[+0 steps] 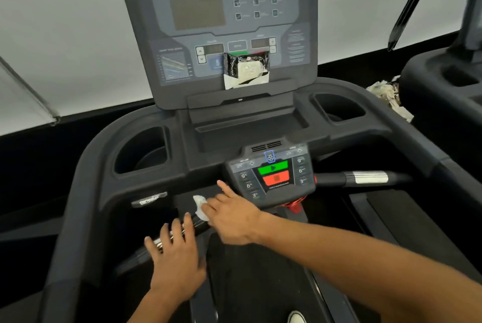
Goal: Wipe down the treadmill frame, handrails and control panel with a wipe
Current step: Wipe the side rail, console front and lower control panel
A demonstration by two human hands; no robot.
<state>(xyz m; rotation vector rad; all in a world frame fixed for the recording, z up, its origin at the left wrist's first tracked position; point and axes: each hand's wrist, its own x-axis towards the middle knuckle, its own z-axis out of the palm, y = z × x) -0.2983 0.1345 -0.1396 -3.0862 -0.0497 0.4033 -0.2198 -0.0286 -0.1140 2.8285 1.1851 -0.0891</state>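
My right hand presses the wipe flat against the dark frame of the treadmill, fingers straight and spread over it, so only a white crumple shows past my fingertips. My left hand sits just below and to the left of that, fingers curled over the short inner handrail with its metal sensor strip, gripping it to steady myself.

What could go wrong, as I judge it: just to the right of my wiping hand, nearly touching my forefinger, is the small control pad with the green start button and the red stop button. A sweep carried too far right could press green and set the belt running under me. Below the pad hangs a red safety clip that a dragging wipe could snag. The wipe is small and bunched, so it may slip out from under my flat fingers.

For room, the frame runs open to the left of my hand and curves up round the cup holder above it. Beyond that stands the upright console, with a wipes packet propped on its ledge. Far to the right, past the pad, is the other handrail, not reached yet
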